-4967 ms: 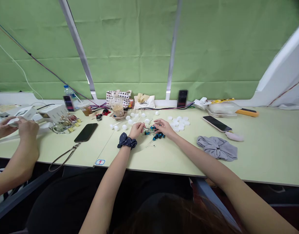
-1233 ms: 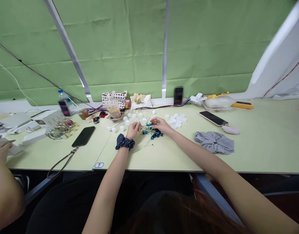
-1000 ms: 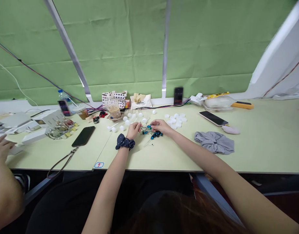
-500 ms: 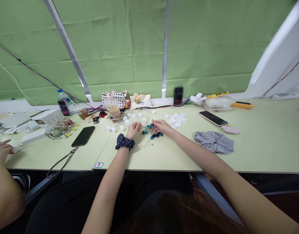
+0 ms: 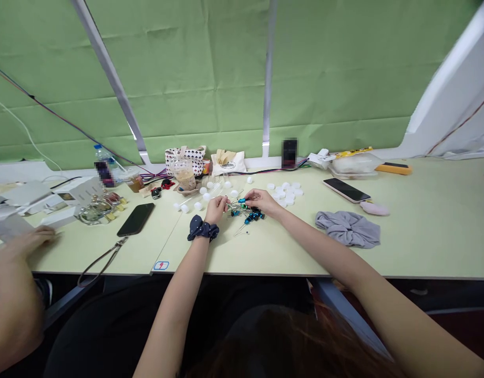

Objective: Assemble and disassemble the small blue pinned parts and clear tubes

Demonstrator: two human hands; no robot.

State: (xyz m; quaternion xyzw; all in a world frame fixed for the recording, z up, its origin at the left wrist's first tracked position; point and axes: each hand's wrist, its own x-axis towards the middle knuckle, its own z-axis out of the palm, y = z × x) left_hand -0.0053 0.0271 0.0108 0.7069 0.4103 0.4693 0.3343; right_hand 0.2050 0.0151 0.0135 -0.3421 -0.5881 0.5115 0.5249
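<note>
A small pile of blue capacitors with thin wire legs [image 5: 250, 213] lies on the pale green table [image 5: 265, 252] between my hands. My left hand [image 5: 216, 208], a dark scrunchie [image 5: 203, 229] on its wrist, is curled with fingertips pinched at the wire legs on the pile's left side. My right hand [image 5: 261, 201] is curled over the pile from the right, its fingers pinching a blue capacitor [image 5: 242, 200]. White round caps [image 5: 286, 192] lie just beyond my right hand, more white caps [image 5: 204, 197] beyond my left.
A black phone [image 5: 135, 219] and a strap [image 5: 102, 258] lie left; a grey cloth [image 5: 348, 228] and another phone [image 5: 346, 190] right. Bags, a drink cup [image 5: 185, 174] and cables line the back edge. Another person's hand [image 5: 27, 242] rests at the far left near white boxes [image 5: 56, 218].
My hands have stayed at the capacitor pile with small finger movements. The other person's hand at the far left has moved right along the table's front edge.
</note>
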